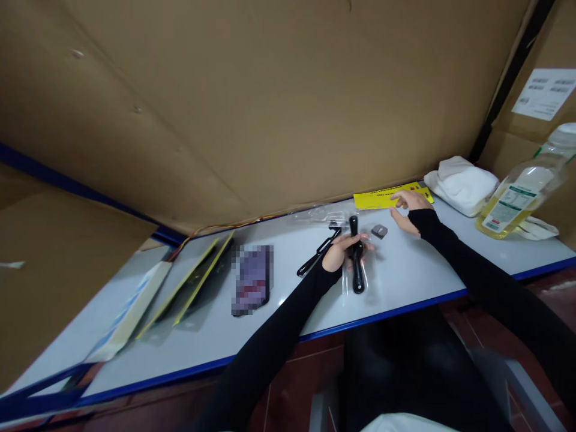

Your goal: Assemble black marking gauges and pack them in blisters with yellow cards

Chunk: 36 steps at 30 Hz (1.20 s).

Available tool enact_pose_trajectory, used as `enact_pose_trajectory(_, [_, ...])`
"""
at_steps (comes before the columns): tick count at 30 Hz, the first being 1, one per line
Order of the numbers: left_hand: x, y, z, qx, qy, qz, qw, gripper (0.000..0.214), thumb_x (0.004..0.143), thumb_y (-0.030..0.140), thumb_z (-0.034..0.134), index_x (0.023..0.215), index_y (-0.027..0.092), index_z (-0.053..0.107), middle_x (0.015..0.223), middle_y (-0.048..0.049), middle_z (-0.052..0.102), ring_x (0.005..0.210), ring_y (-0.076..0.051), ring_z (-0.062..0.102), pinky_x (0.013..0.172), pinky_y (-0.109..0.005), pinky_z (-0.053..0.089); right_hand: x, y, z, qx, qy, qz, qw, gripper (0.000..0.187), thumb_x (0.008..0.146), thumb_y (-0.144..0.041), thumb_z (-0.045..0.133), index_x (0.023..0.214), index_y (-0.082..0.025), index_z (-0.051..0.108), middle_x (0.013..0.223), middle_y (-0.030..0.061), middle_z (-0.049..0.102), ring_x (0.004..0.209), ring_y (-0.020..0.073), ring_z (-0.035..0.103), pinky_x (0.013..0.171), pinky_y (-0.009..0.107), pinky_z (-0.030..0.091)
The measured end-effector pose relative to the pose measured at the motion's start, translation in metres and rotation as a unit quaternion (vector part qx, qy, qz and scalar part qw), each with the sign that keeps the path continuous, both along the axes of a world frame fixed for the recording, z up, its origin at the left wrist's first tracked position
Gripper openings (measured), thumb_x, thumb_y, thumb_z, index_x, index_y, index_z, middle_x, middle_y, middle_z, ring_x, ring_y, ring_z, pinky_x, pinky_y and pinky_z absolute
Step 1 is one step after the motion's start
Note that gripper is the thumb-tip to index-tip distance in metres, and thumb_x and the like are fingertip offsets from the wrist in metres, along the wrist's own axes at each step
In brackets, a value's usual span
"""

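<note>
My left hand [336, 254] is closed around a clear plastic blister pack [350, 281] that has a long black tool [357, 270] in it; the tool's kind is unclear. To the right, my right hand [410, 207] reaches over yellow printed cards [373, 200], its thumb and fingers apart; whether it touches them I cannot tell. Another black tool with slots [310, 263] lies beside my left wrist. A small grey piece [379, 231] rests on the table between the hands. Behind the left hand is more clear plastic packaging [321, 213].
A blurred-out purple item [252, 281] lies on the white table [405, 276]. Packs with yellow edges [189, 288] are at the left. At the right stand a bottle of yellow liquid [513, 198] and a white cloth [465, 185]. Cardboard [270, 108] walls the back.
</note>
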State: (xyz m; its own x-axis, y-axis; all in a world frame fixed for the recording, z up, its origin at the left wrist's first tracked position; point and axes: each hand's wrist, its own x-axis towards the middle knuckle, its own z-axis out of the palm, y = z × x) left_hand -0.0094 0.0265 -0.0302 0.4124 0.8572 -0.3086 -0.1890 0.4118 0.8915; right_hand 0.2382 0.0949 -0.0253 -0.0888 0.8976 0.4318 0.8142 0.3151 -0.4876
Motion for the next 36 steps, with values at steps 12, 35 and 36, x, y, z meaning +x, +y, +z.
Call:
enact_pose_trajectory(12, [-0.004,0.001,0.004,0.008,-0.01,0.013,1.0,0.045,0.073,0.034,0.085,0.106,0.01,0.065,0.098,-0.0192,0.08,0.049,-0.023,0.068,0.026,-0.026,0.036,0.024,0.092,-0.023,-0.04,-0.269,0.146,0.951,0.038,0.098,-0.04,0.063,0.127,-0.018,0.074,0.134,0.0145,0.074,0.123,0.03,0.065,0.108,0.044,0.047])
enact_pose_trajectory(35, [0.004,-0.015,0.013,0.101,-0.069,0.155,0.98,0.05,0.071,0.04,0.087,0.105,0.017,0.059,0.091,-0.0117,0.078,0.053,-0.021,0.069,0.034,-0.023,0.039,0.026,0.05,0.019,0.293,-0.014,0.164,0.942,0.014,0.092,-0.029,0.064,0.098,-0.027,0.076,0.122,0.01,0.078,0.121,0.0355,0.067,0.103,0.062,0.055])
enact_pose_trajectory(36, [0.004,-0.01,0.011,0.113,-0.09,0.219,0.965,0.05,0.069,0.038,0.088,0.102,0.019,0.056,0.091,-0.0106,0.078,0.057,-0.02,0.07,0.038,-0.023,0.042,0.024,0.046,0.021,0.294,-0.019,0.168,0.941,0.015,0.091,-0.026,0.064,0.101,-0.026,0.076,0.128,0.011,0.076,0.124,0.0366,0.064,0.103,0.062,0.055])
